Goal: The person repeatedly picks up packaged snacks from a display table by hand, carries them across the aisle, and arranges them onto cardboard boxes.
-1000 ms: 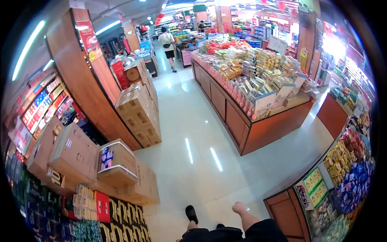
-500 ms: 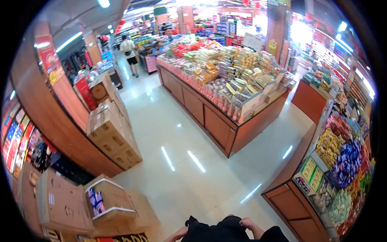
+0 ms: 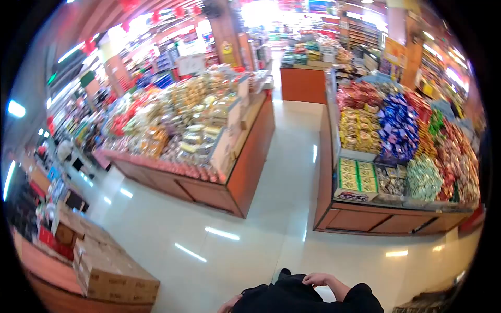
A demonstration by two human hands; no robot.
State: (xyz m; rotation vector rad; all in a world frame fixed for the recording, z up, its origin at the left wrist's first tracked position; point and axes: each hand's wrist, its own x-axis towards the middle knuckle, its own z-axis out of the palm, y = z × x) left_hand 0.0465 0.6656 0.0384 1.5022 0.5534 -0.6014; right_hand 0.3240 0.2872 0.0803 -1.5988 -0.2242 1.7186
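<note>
My right hand [image 3: 317, 280] is at my waist against black clothing [image 3: 284, 292]. Its fingers are curled and pressed together at the cloth; what they hold, if anything, is too small to make out. Of my left hand [image 3: 229, 303], only a part shows at the bottom edge, beside the same clothing, with its fingers hidden. The tip of a dark shoe [image 3: 284, 272] pokes out ahead of the clothing. Neither hand is near the goods on display.
A wooden display counter [image 3: 209, 195] heaped with packaged food stands ahead to the left. Another counter [image 3: 355, 219] with wrapped sweets [image 3: 399, 125] is on the right. Tiled floor [image 3: 282, 177] runs between them. Stacked cardboard boxes [image 3: 117, 279] sit at lower left; a person [image 3: 65, 151] is far left.
My view has swung to the right: the sweets counter now shows more fully, while the boxes and the walking person have shifted left. Both hands stay low by my waist.
</note>
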